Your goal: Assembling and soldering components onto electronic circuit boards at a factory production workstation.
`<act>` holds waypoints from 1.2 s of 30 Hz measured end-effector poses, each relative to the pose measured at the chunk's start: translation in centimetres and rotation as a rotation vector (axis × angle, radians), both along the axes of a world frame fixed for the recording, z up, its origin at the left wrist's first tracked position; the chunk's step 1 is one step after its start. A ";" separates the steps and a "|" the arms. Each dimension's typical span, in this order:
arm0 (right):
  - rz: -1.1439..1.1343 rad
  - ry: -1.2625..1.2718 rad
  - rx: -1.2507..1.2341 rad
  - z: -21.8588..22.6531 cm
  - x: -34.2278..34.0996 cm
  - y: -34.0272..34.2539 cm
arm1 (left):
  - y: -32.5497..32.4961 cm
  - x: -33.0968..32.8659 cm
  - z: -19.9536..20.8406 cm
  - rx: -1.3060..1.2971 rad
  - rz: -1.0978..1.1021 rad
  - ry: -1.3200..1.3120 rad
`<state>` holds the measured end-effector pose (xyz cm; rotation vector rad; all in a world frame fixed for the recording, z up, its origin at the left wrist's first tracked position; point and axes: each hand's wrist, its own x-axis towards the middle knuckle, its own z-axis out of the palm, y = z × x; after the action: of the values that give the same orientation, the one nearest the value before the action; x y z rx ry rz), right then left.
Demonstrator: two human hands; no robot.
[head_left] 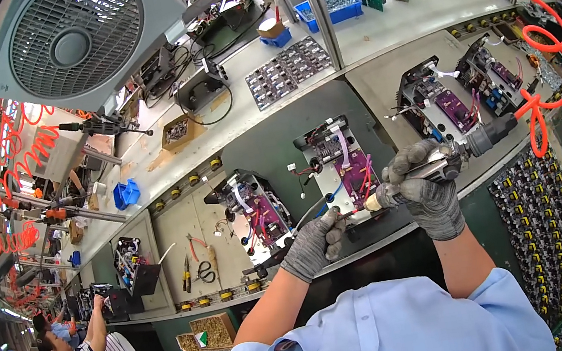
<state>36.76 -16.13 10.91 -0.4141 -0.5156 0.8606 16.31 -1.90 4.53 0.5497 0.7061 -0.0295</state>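
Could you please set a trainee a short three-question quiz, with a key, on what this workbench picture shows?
1. Multiple choice: what is the right hand holding?
A) pliers
B) a power tool
C) scissors

2. True or false: a large fan shows at the upper left of the picture.

3. Fill in the blank: the left hand wears a grey ____.

Key:
1. B
2. True
3. glove
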 end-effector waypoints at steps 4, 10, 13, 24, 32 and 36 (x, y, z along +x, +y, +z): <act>0.013 0.084 -0.027 -0.7 0.5 -0.3 | -0.2 0.6 0.7 0.064 0.008 0.083; -0.005 0.027 0.035 -1.8 3.2 0.7 | -0.5 3.0 2.7 0.166 0.011 0.153; -0.034 0.060 0.154 -1.9 3.6 0.8 | 0.6 2.6 2.8 0.132 -0.007 0.177; -0.265 -0.017 0.003 -0.5 5.2 -1.1 | 7.2 5.1 -5.9 1.932 -1.115 -0.360; -0.447 -0.040 -0.008 0.4 4.8 -1.6 | 7.8 9.2 -3.6 1.550 -0.795 0.083; -0.497 -0.120 -0.079 -0.2 5.0 -0.7 | 7.5 11.3 -3.4 1.536 -0.788 0.236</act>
<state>41.78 -16.81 10.75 -0.6374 -0.4616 0.3783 27.64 5.64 1.09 2.3077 0.5947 -0.3051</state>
